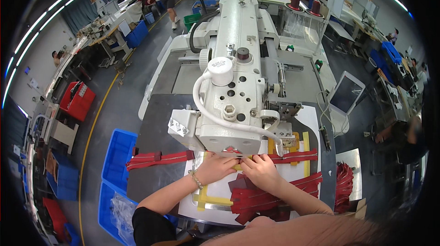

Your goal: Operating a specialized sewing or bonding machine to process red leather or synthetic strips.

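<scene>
My left hand [215, 169], a beaded bracelet at its wrist, reaches under the front of the white sewing machine head [233, 108]. Close beside it is my right hand [261, 172], fingers bent and pinched together. Both hands have their fingertips on a red zipper [300, 155], whose strip runs sideways beneath the machine head; the exact grip is partly hidden. At the left, red zipper tape with a metal tooth line [160, 159] lies across the dark table. Under my right forearm rests a pile of red zippers [256, 200].
Yellow tape strips [215, 199] mark the white work sheet. More red zippers [343, 186] hang at the table's right side. Blue bins [120, 156] stand at the left, one holding clear plastic. A tablet-like screen [347, 92] stands right of the machine. A person walks in the far aisle.
</scene>
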`<state>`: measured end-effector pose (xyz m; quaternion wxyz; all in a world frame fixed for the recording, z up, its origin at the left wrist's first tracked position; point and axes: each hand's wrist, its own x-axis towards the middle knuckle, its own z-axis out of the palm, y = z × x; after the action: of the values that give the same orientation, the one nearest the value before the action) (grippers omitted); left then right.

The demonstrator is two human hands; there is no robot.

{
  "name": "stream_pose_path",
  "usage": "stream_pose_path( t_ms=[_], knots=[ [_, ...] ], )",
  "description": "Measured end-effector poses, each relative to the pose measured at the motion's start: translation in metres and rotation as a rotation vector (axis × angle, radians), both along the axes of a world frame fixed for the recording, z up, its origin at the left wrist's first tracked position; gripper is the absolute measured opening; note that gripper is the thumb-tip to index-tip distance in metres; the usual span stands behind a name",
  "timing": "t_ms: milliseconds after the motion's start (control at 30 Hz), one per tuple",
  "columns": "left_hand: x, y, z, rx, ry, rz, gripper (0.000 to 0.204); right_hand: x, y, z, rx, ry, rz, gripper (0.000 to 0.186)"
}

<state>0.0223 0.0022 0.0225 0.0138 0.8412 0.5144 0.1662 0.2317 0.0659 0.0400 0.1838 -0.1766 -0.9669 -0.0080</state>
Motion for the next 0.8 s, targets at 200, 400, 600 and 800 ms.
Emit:
stream_pose_path(
  t_ms=[200,400,600,800],
  knots=[
    [0.006,-0.003,-0.008,0.163,-0.002,0.014,0.038,-0.002,-0.001,-0.003,0.014,0.018,-0.023,0.019],
    [0.009,-0.009,-0.008,0.236,-0.012,0.091,0.043,-0.003,0.000,-0.004,0.012,0.036,-0.022,0.017],
    [0.011,-0.013,-0.012,0.221,-0.056,0.155,0.045,-0.003,-0.001,-0.005,0.053,0.058,-0.016,0.018],
    [0.015,-0.016,-0.016,0.224,-0.062,0.141,0.046,-0.001,-0.004,-0.001,0.024,0.036,-0.013,0.021]
  ],
)
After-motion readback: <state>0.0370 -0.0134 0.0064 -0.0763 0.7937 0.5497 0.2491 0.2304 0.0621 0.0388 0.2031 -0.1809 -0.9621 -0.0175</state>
